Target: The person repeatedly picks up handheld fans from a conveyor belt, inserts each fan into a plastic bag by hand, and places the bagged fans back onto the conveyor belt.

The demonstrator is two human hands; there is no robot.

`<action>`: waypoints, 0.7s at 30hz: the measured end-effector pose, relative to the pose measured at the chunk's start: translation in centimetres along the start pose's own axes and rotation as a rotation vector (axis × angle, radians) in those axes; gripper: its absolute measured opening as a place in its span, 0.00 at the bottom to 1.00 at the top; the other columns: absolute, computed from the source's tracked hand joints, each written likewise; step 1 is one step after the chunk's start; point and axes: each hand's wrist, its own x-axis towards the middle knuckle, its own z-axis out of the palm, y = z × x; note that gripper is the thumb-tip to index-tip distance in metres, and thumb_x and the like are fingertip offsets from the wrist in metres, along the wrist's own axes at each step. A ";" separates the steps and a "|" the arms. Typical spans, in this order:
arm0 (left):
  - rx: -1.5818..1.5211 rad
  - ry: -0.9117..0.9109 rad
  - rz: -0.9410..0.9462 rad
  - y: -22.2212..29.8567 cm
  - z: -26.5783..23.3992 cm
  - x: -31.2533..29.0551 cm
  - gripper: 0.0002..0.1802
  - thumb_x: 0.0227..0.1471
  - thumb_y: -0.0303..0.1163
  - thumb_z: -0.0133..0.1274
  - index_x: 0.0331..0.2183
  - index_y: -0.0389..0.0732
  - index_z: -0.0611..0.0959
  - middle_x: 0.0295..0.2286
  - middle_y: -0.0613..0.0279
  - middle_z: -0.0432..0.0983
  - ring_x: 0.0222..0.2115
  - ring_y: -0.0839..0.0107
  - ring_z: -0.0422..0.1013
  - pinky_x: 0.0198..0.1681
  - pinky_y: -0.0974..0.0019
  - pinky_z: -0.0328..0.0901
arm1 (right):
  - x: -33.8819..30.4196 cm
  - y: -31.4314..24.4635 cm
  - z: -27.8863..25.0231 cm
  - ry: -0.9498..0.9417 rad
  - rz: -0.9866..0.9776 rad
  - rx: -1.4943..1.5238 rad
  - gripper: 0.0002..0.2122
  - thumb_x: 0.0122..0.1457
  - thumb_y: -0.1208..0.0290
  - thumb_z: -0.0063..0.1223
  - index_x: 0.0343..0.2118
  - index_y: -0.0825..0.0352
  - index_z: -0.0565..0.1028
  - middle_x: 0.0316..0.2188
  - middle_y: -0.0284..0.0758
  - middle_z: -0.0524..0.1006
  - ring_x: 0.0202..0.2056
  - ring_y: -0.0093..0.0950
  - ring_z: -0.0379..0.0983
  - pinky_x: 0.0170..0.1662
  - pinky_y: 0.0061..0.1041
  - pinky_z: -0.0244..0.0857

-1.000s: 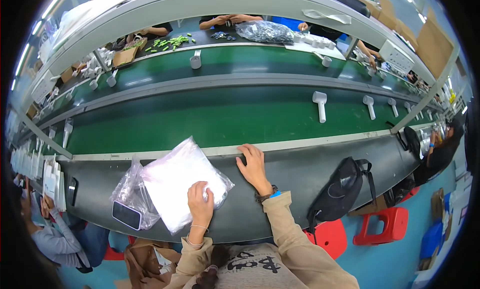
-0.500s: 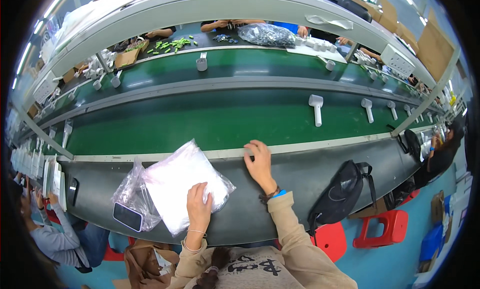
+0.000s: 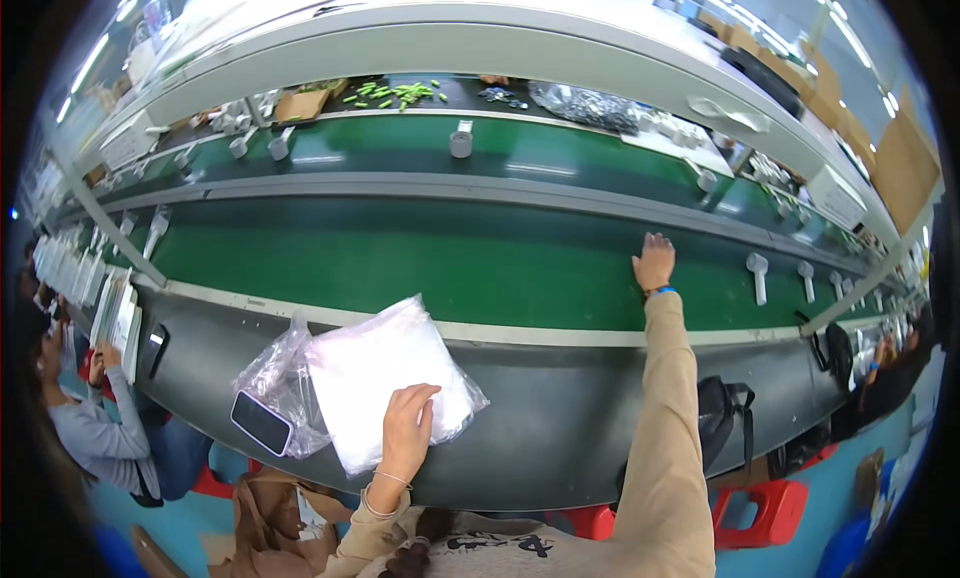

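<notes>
On the dark bench in front of me lies a stack of clear plastic bags (image 3: 372, 363), looking white and pinkish. My left hand (image 3: 408, 428) rests over its lower right part, fingers loosely bent and thumb apart, gripping nothing that I can see. My right arm reaches far forward over the green conveyor belt (image 3: 450, 258). There my right hand (image 3: 655, 265) has its fingers curled down around a white hair-dryer-shaped device, which the hand almost wholly covers. Farther right on the belt lies another such white device (image 3: 758, 278), with several more beyond it.
A phone (image 3: 261, 423) lies on crumpled plastic (image 3: 285, 373) left of the stack. A black backpack (image 3: 715, 418) is partly behind my right arm. Red stools (image 3: 760, 513) stand below the bench. At the left a co-worker (image 3: 105, 418) sits. A shelf (image 3: 480, 48) spans above the belts.
My right hand has moved from the bench edge forward and right, onto the nearest white device. My left hand stays at the stack, its fingers turned more to the right. The view has shifted.
</notes>
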 end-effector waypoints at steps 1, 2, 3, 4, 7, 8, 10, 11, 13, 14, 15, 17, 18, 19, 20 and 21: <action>0.005 -0.003 -0.011 -0.1 -0.3 -0.4 0.12 0.48 0.18 0.55 0.38 0.37 0.83 0.37 0.54 0.78 0.40 0.55 0.72 0.44 0.60 0.67 | 0.0 -0.4 -0.1 0.051 -0.052 -0.045 0.34 0.42 0.54 0.68 0.52 0.66 0.70 0.47 0.38 0.72 0.50 0.36 0.68 0.50 0.34 0.63; 0.022 0.010 -0.047 -0.2 -0.6 -0.9 0.12 0.48 0.18 0.55 0.38 0.37 0.83 0.37 0.54 0.78 0.40 0.55 0.72 0.44 0.60 0.67 | 0.8 -1.1 -0.9 -0.051 -0.077 -0.069 0.33 0.41 0.55 0.68 0.50 0.66 0.71 0.45 0.37 0.73 0.48 0.35 0.69 0.49 0.33 0.64; 0.023 0.011 -0.013 -0.4 -0.6 -0.9 0.12 0.49 0.19 0.55 0.38 0.38 0.83 0.36 0.54 0.79 0.38 0.56 0.72 0.42 0.61 0.67 | 1.5 -1.0 -1.4 -0.152 -0.089 -0.107 0.31 0.41 0.56 0.68 0.47 0.66 0.72 0.43 0.36 0.74 0.46 0.34 0.70 0.48 0.32 0.65; 0.024 0.008 0.019 -0.7 -0.7 -0.9 0.11 0.50 0.19 0.55 0.38 0.38 0.84 0.36 0.55 0.79 0.36 0.57 0.72 0.41 0.62 0.68 | 1.8 -0.4 0.0 0.001 -0.145 -0.130 0.27 0.41 0.57 0.67 0.44 0.65 0.72 0.39 0.35 0.73 0.43 0.33 0.71 0.44 0.31 0.65; -0.090 -0.089 -0.032 -1.3 0.2 0.3 0.11 0.52 0.21 0.54 0.38 0.39 0.84 0.36 0.56 0.80 0.31 0.62 0.71 0.37 0.64 0.67 | 1.9 5.4 4.6 0.212 -0.091 -0.277 0.26 0.36 0.65 0.68 0.41 0.67 0.72 0.37 0.39 0.73 0.38 0.34 0.74 0.36 0.31 0.71; -0.109 -0.083 -0.070 -1.7 0.1 0.1 0.10 0.53 0.21 0.54 0.38 0.39 0.85 0.36 0.56 0.80 0.29 0.64 0.70 0.36 0.65 0.67 | 2.3 4.5 3.1 0.072 -0.088 -0.129 0.28 0.38 0.65 0.67 0.44 0.71 0.71 0.39 0.42 0.74 0.37 0.38 0.75 0.35 0.34 0.74; -0.130 -0.082 -0.110 -2.0 -0.3 0.5 0.11 0.53 0.22 0.54 0.39 0.39 0.84 0.36 0.57 0.80 0.27 0.67 0.69 0.34 0.67 0.66 | 2.9 3.2 -0.1 0.014 -0.138 0.065 0.31 0.40 0.63 0.68 0.47 0.73 0.70 0.41 0.46 0.74 0.36 0.41 0.77 0.34 0.39 0.74; -0.127 -0.087 -0.114 -2.2 -0.5 0.8 0.12 0.53 0.22 0.54 0.40 0.39 0.84 0.36 0.57 0.80 0.27 0.67 0.69 0.34 0.67 0.66 | 2.9 2.7 -1.7 0.010 -0.181 0.152 0.29 0.41 0.62 0.68 0.46 0.71 0.70 0.40 0.48 0.73 0.35 0.44 0.76 0.34 0.41 0.73; -0.189 -0.138 -0.143 -2.3 -1.0 1.8 0.13 0.52 0.21 0.53 0.42 0.39 0.84 0.37 0.57 0.80 0.27 0.69 0.70 0.34 0.69 0.67 | 2.9 -0.5 -7.0 0.081 -0.103 0.346 0.25 0.46 0.60 0.66 0.43 0.70 0.71 0.40 0.50 0.74 0.36 0.50 0.74 0.35 0.43 0.71; -0.187 -0.155 -0.163 -2.5 -1.0 2.1 0.13 0.52 0.21 0.53 0.42 0.39 0.84 0.37 0.57 0.80 0.27 0.69 0.70 0.34 0.69 0.67 | 2.2 -1.7 -9.8 0.139 -0.081 0.538 0.23 0.48 0.61 0.65 0.42 0.71 0.72 0.42 0.52 0.74 0.36 0.50 0.74 0.36 0.42 0.70; -0.229 -0.177 -0.168 -2.6 -1.1 2.4 0.14 0.52 0.22 0.53 0.43 0.39 0.83 0.39 0.56 0.79 0.28 0.67 0.71 0.35 0.68 0.68 | 1.0 -4.7 -13.4 0.241 0.019 0.564 0.19 0.50 0.63 0.63 0.40 0.71 0.73 0.42 0.48 0.74 0.38 0.42 0.76 0.38 0.36 0.70; -0.277 -0.203 -0.173 -2.9 -1.4 2.7 0.15 0.52 0.22 0.52 0.44 0.38 0.83 0.40 0.55 0.79 0.29 0.65 0.72 0.36 0.67 0.69 | -1.7 -8.5 -20.0 0.025 0.193 1.078 0.18 0.53 0.67 0.62 0.43 0.70 0.71 0.41 0.43 0.75 0.41 0.30 0.76 0.40 0.27 0.70; -0.307 -0.216 -0.157 -3.0 -1.2 2.8 0.16 0.52 0.21 0.52 0.44 0.38 0.82 0.41 0.55 0.79 0.29 0.65 0.73 0.36 0.68 0.70 | -3.8 -10.3 -21.3 0.007 0.187 1.322 0.19 0.53 0.70 0.62 0.45 0.70 0.68 0.42 0.41 0.74 0.42 0.28 0.75 0.40 0.24 0.70; -0.334 -0.226 -0.146 -3.2 -1.0 2.8 0.17 0.51 0.20 0.51 0.45 0.38 0.82 0.41 0.55 0.79 0.30 0.66 0.74 0.36 0.69 0.70 | -5.9 -12.5 -22.4 -0.013 0.175 1.572 0.21 0.53 0.74 0.62 0.47 0.69 0.66 0.42 0.39 0.73 0.43 0.25 0.73 0.41 0.22 0.69; -0.329 -0.222 -0.139 -3.4 -1.1 2.6 0.19 0.51 0.19 0.51 0.46 0.38 0.82 0.42 0.55 0.79 0.31 0.66 0.76 0.37 0.69 0.71 | -8.5 -15.1 -24.4 -0.040 0.153 1.768 0.23 0.53 0.76 0.62 0.49 0.68 0.64 0.44 0.38 0.72 0.44 0.26 0.73 0.43 0.23 0.70; -0.334 -0.227 -0.137 -3.5 -1.1 2.5 0.19 0.51 0.19 0.51 0.46 0.38 0.82 0.42 0.55 0.79 0.31 0.66 0.76 0.37 0.69 0.71 | -11.3 -17.4 -26.6 -0.064 0.131 1.958 0.25 0.52 0.79 0.62 0.51 0.67 0.61 0.45 0.38 0.71 0.44 0.27 0.73 0.44 0.24 0.70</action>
